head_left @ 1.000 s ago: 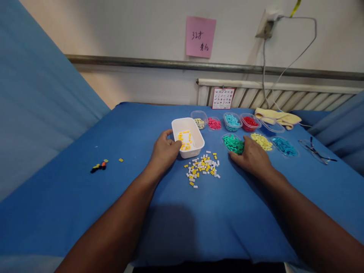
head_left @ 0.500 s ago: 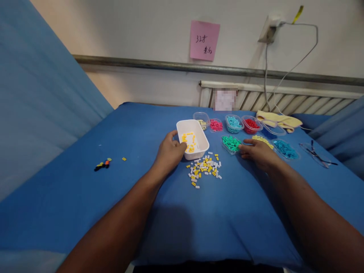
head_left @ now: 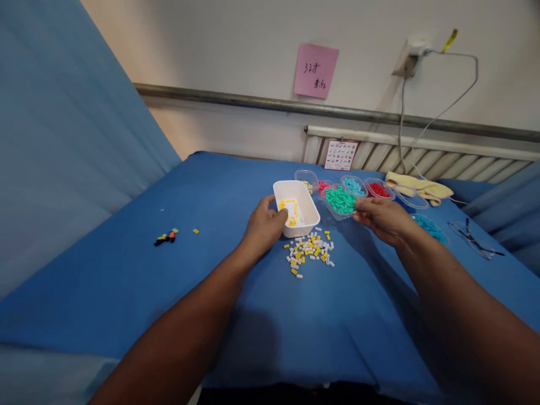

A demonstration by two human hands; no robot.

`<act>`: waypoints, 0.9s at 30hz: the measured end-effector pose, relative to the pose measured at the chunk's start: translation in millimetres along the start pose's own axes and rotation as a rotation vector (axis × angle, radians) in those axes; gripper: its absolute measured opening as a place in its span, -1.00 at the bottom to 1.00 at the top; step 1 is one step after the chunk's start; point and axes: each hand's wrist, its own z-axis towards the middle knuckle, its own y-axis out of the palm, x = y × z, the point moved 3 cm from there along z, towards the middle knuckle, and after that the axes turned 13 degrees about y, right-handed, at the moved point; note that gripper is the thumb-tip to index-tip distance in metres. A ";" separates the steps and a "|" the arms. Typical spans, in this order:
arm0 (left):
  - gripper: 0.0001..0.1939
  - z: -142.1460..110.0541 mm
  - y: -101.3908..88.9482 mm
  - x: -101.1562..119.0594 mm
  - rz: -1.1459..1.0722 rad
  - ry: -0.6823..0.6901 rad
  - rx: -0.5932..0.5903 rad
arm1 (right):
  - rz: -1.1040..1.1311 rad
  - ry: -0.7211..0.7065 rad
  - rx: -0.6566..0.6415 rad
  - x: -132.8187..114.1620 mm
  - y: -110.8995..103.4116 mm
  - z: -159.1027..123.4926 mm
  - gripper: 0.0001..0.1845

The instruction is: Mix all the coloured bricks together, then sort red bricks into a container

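Note:
My left hand (head_left: 268,222) grips the near-left wall of a white plastic box (head_left: 310,219), its thumb over the rim. Small yellow pieces (head_left: 294,208) lie on the box's floor. In my right hand (head_left: 382,219) is a clear plastic tub (head_left: 337,215) filled with green blocks (head_left: 340,199), pinched at its right side and held up off the blue sheet. A loose pile of small yellow and white blocks (head_left: 310,251) lies just in front of the white box. My right hand and the tub hide part of the containers behind them.
Behind stand tubs of pink blocks (head_left: 323,185), light blue blocks (head_left: 353,185) and red blocks (head_left: 379,190). To the right are a tub of teal blocks (head_left: 429,228), eyeglasses (head_left: 472,239) and a yellow cloth (head_left: 422,187). Black, orange and yellow pieces (head_left: 165,238) lie at left.
My right hand has taken hold of the tub of green blocks and raised it from the sheet. My left hand stays on the white box. The camera view has shifted slightly.

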 end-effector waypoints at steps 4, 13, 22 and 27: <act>-0.34 -0.8 1.7 -1.6 -0.043 0.015 -0.004 | -0.066 -0.097 -0.001 -34.6 28.3 -2.5 -0.75; -0.37 -0.4 5.3 -8.7 -0.044 0.049 -0.014 | -0.673 -0.431 0.258 -68.4 96.3 -18.6 -0.92; -0.36 -4.4 7.8 -5.1 -0.090 0.038 -0.033 | -1.097 -0.720 0.345 -64.7 125.4 -45.4 -0.90; -0.35 -4.3 8.4 -4.8 -0.086 0.035 -0.032 | -1.095 -0.699 0.311 -61.4 124.9 -47.1 -0.97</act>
